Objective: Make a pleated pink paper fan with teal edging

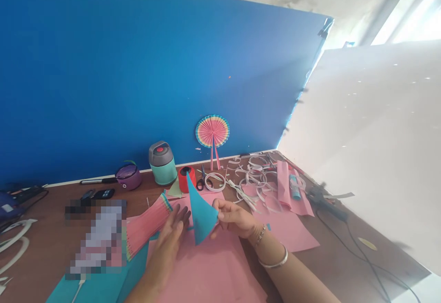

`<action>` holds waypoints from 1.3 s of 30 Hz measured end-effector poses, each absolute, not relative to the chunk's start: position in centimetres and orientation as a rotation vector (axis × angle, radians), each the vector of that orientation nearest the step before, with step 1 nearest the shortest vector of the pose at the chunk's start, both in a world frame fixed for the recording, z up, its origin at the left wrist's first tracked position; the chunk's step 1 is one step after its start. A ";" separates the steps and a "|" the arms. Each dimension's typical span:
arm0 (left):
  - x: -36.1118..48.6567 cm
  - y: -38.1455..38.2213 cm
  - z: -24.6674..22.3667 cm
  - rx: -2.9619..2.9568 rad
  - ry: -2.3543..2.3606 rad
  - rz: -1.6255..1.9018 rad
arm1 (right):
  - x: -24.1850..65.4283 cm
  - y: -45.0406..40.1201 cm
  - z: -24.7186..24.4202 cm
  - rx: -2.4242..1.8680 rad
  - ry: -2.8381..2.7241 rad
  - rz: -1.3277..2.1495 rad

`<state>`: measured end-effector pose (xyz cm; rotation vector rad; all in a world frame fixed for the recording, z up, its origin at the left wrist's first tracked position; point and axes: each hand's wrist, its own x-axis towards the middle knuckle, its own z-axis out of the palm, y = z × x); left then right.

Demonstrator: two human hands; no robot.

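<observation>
My right hand [234, 218] pinches a curved piece of blue paper [200, 213] by its right edge and holds it up over pink paper sheets [210, 266]. The piece rises to a narrow point at its upper left. My left hand [175, 229] is just left of it, fingers apart, with nothing in its grasp. Beside that hand lies a pleated pink paper strip [148, 225] with blue and yellow ends. Against the blue board stands a round pleated paper fan [212, 131] with two pink paper legs.
Black-handled scissors [203, 181], a red spool [186, 179] and a teal container [163, 165] stand behind the hands. White paper curls [257, 174] and a glue gun [327, 204] with its cord lie to the right. A purple pot [128, 176] is at the back left.
</observation>
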<state>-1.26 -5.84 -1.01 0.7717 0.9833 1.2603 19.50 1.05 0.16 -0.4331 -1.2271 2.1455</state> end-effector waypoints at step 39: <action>-3.4 -6.0 1.0 1.248 1.579 1.556 | 19.6 5.1 -1.3 -1.499 -2.154 0.345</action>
